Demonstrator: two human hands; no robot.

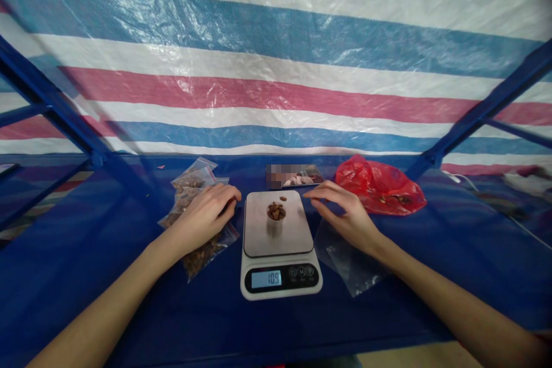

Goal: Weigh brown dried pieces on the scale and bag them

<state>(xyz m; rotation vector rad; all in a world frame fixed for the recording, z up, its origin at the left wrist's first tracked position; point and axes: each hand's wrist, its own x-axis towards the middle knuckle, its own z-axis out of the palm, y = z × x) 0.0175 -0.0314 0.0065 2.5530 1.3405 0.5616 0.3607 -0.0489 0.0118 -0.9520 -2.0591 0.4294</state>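
A white kitchen scale [280,247] stands on the blue table, its display reading 10.9. On its steel platform sits a small white cup [275,218] filled with brown pieces, and one loose piece [283,199] lies behind the cup. My left hand [209,213] rests, fingers curled, on clear bags of brown pieces [202,253] left of the scale. My right hand [345,210] hovers just right of the platform with its fingers drawn together, above an empty clear bag [349,261]. Whether it pinches a piece I cannot tell.
A red plastic bag [379,187] lies at the back right. A flat printed packet [295,175] lies behind the scale. Blue metal frame bars [64,115] slant in at both sides, and a striped tarpaulin [276,69] closes the back.
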